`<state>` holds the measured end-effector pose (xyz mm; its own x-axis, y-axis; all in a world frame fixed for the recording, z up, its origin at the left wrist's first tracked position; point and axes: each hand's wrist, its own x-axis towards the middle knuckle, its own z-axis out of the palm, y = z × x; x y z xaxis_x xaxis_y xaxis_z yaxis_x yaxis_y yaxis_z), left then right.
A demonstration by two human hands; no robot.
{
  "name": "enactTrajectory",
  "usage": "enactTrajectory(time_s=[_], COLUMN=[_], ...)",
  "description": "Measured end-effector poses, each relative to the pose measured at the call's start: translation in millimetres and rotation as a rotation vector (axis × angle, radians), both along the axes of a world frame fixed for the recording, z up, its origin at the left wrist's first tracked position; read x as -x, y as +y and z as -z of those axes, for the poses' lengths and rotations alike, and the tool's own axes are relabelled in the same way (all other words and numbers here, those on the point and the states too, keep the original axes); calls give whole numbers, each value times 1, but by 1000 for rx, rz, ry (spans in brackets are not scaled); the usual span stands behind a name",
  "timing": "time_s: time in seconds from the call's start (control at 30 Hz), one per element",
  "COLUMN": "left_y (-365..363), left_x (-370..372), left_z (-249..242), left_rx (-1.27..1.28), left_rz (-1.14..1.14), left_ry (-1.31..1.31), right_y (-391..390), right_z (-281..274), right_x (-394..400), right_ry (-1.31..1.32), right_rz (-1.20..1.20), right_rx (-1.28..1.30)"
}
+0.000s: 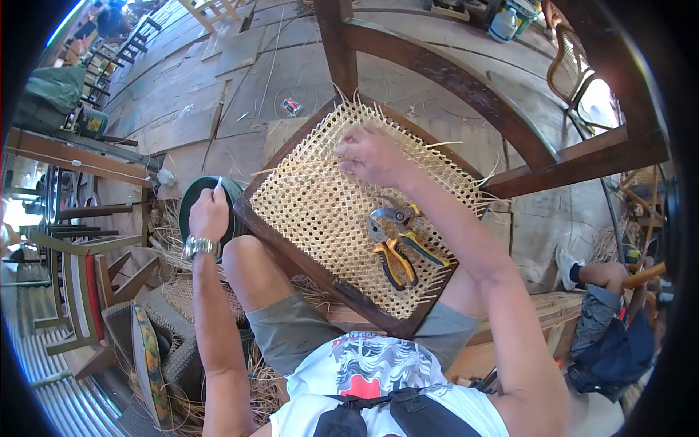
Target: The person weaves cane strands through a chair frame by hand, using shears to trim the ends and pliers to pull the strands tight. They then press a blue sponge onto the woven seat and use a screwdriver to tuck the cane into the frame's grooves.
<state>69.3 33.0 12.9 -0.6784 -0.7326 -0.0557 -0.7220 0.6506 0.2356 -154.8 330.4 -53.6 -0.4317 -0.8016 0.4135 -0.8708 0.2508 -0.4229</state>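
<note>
A chair seat of woven cane (320,218) in a dark wooden frame rests across my lap, tilted as a diamond in view. Over its upper part, my right hand (373,155) has its fingers pinched together at a cane strand (291,167) that runs leftward across the weave. Out to the left, my left hand (209,216) is closed around a thin, pale, pointed thing (219,184), beside a green bucket (195,198). On the weave lie yellow-and-black pliers (395,262) and pruning shears (419,244). Loose strand ends stick out along the seat's edges.
A dark curved chair back (451,80) rises beyond the seat. Loose cane scraps (258,386) and a partly built chair (80,291) are at left. Another person's leg (604,277) shows at right. A small colourful packet (291,107) lies on the wooden floor (240,95).
</note>
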Motion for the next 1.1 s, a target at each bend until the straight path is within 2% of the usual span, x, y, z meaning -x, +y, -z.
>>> enactTrajectory(time_s=[0.07,0.1,0.13,0.17,0.23,0.27,0.3,0.33,0.37,0.4,0.47,0.5,0.57,0.6,0.67,0.73,0.8,0.83,0.87,0.93,0.97,1.0,1.07,1.1], left_y=[-8,0,19,34,59,64,78,86,101,109,119,121,126,129,134,141,149,160,165,170,174,177,184,192], left_x=[-7,0,10,18,39,50,65,76,90,100,118,124,136,142,154,168,178,184,188,193,189,184,169,158], left_z=[7,2,-10,-13,-1,20,19,36,23,26,37,40,45,46,47,36,24,3,4,9,15,26,48,38], left_rx=[-59,-63,-171,-281,-492,-504,-544,-466,-491,-489,-416,-410,-306,-300,-188,-182,-160,-121,-117,-150,-38,-35,43,-78], left_rz=[101,103,135,168,253,328,309,381,402,404,552,556,683,689,689,681,680,731,732,664,694,696,614,502], left_ry=[84,85,109,126,198,222,94,99,-15,-19,-101,-106,-180,-185,-319,-402,-564,-688,-691,-673,-624,-624,-402,-341], right_y=[-7,-10,-11,-10,-6,1,11,20,27,34,44,45,44,43,39,39,41,41,41,39,38,37,33,31], right_z=[3,0,-2,-9,-32,-40,-46,-52,-61,-58,-47,-37,-21,-24,-30,-31,-33,-34,-35,-33,-31,-27,-13,-7], right_x=[2,4,6,8,19,26,34,38,39,44,58,58,57,55,52,49,47,45,44,43,43,46,51,52], right_ry=[23,-362,-751,-760,-1180,-1175,-1231,-1289,-1139,-1141,-595,-598,-304,-307,-303,-279,-254,-240,-225,-202,-177,-177,-79,-82], right_rz=[-46,-62,-76,-70,-122,-117,-131,-147,-7,-6,177,180,141,146,127,146,166,171,176,150,125,128,76,74], right_rx=[56,95,130,125,544,542,581,624,470,474,-119,-111,-239,-232,-373,-316,-266,-213,-160,-150,-141,-139,-103,-102])
